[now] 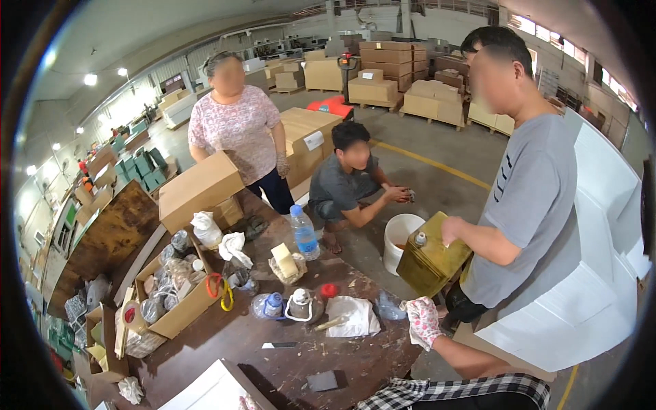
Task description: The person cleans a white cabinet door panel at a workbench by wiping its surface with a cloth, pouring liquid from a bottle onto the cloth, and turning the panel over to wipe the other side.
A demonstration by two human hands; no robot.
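Note:
My right hand [425, 324], in a white glove with a pink-red floral pattern, is at the table's right edge. Its fingers are closed on a white cloth [415, 333] that hangs down beside them. Just left of it lies a clear crumpled plastic bottle [390, 307]. Only a sliver of patterned glove, my left hand [248, 403], shows at the lower edge by a white box [217, 391]; its fingers are hidden. Nearby on the dark table [225, 342] are a brush on a white sheet [355, 316], a scraper blade [279, 345] and a grey sanding block [322, 381].
Opposite, a co-worker [533, 178] tilts a yellow metal can [434, 254] by a white bucket [402, 236]. Another person [348, 181] squats; a third [236, 133] stands behind cartons [198, 188]. Plastic bottles [304, 236], a red cap [329, 290] and a filled box [171, 326] crowd the table.

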